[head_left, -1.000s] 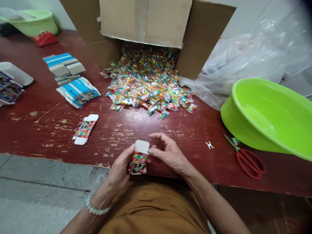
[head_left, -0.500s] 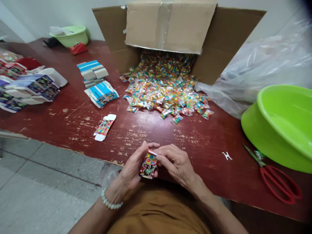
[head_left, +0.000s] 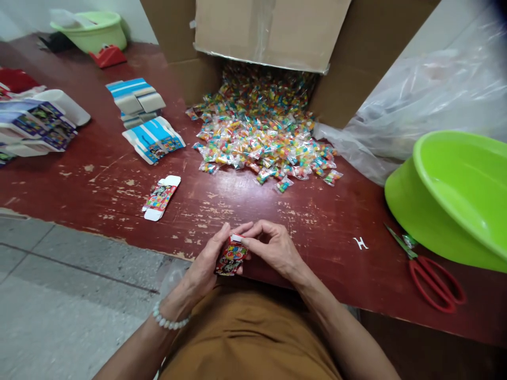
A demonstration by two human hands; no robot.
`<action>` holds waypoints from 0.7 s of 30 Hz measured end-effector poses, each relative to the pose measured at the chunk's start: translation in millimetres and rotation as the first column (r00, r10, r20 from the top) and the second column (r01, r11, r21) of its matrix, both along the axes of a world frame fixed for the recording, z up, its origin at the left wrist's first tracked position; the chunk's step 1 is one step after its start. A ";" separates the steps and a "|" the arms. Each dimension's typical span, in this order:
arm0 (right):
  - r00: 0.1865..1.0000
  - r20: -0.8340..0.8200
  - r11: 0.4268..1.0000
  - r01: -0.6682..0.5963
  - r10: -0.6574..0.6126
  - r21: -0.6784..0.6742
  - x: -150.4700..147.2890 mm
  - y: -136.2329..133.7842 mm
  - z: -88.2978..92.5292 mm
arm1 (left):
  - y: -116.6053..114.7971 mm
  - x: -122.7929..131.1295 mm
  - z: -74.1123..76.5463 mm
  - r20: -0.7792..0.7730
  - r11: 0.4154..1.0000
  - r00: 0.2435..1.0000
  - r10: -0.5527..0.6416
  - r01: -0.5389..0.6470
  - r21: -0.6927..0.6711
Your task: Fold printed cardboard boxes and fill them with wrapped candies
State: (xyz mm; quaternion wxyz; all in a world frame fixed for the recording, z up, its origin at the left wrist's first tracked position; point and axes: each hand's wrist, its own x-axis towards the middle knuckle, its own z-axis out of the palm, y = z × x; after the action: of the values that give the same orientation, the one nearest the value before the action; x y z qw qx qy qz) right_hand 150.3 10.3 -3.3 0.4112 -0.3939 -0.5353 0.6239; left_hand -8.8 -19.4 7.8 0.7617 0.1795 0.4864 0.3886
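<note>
Your left hand (head_left: 204,264) and right hand (head_left: 273,248) curl closed, pinching the printed carton (head_left: 230,257) steady between them, just over the table edge (head_left: 119,239).

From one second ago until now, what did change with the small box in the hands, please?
The white flap of the red printed paper carton folded down under the right fingers; the left hand still holds it. The flat carton stayed.

A chipped, red-painted table (head_left: 91,203) stands against a pale wall (head_left: 415,37), above a grey tiled floor (head_left: 67,311).
</note>
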 end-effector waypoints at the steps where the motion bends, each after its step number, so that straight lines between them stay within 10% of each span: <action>1: 0.996 0.084 0.990 -0.012 0.000 0.138 1.5 0.4 0.3 | -0.2 -0.2 0.0 -0.014 1.000 1.000 0.017 -0.017 -0.002; 7: 0.937 0.347 0.833 -0.229 0.048 0.504 5.7 -0.6 6.6 | 2.7 -0.2 3.2 -0.017 0.990 0.993 0.120 -0.118 0.070; 16: 0.993 0.106 0.996 -0.067 0.060 0.056 -14.2 -7.2 -22.9 | -22.9 -45.8 13.3 -0.268 0.928 0.911 0.315 -0.236 0.288; 21: 0.970 0.229 0.993 0.054 -0.078 0.109 -1.5 2.4 -47.5 | -71.2 -86.0 -0.2 -0.526 0.892 0.725 0.444 -0.301 0.338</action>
State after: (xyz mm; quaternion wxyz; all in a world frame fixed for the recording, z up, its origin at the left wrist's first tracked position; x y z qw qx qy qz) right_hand 148.8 12.7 -50.8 0.3857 -0.4603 -0.5976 0.5312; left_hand -94.9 -90.7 7.6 0.4515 0.2755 0.6765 0.5124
